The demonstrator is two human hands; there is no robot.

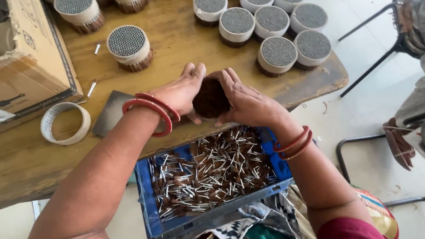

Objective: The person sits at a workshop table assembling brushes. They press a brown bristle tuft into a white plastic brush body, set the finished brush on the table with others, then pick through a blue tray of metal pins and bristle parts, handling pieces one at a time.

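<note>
Leftmost, cardboard box point(19, 57) on wooden table point(178, 43), white tape ring point(65, 123) beside it, left hand point(179, 93) and right hand point(248, 102) with fingers closed around dark brown round bundle point(211, 99) above blue crate point(211, 181) of small metal pins, mesh-topped cylinders point(286, 31) farther right.

worn wooden table point(313, 81) on a pale tiled floor point(369, 110), black metal chair frames point(367, 70) at right, daylight

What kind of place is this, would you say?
Probably a small assembly workshop. Identical round bundles stand in rows on a worn wooden table, a blue crate holds small metal-tipped pieces, and both hands cup one dark bundle.
</note>
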